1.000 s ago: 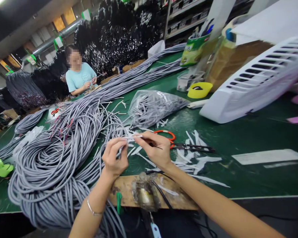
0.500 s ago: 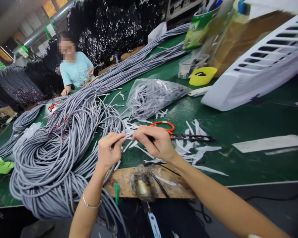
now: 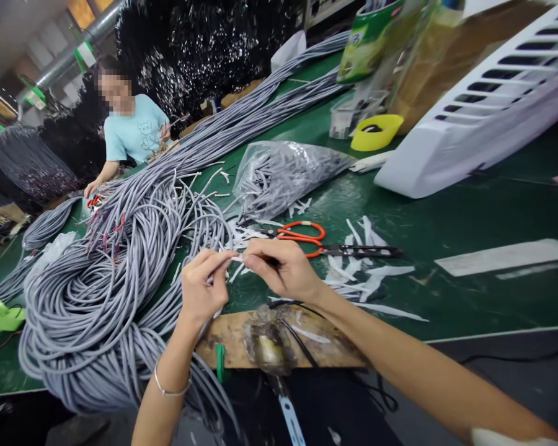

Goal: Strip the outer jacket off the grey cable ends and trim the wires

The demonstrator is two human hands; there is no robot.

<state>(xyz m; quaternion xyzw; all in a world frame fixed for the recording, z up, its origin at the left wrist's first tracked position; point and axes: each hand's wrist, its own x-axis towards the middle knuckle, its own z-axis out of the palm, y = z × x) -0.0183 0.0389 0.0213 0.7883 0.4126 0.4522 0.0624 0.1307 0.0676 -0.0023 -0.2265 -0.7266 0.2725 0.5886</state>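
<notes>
Left hand (image 3: 204,286): thumb and index finger are pinching together, leaving hardly any gap, and are gripping a thin pale strand (image 3: 237,257). Right hand (image 3: 283,269): thumb and fingertips are pressing together on the strand's right end, just beside the left fingertips. Strand is sitting between both hands, above the green table (image 3: 469,217); its hidden ends cannot be told. Coiled grey cables (image 3: 97,291) are lying to the left, white scraps (image 3: 384,272) to the right; a clear bag (image 3: 292,176) is resting farther off, and a wooden board (image 3: 227,337) is lying nearer
</notes>
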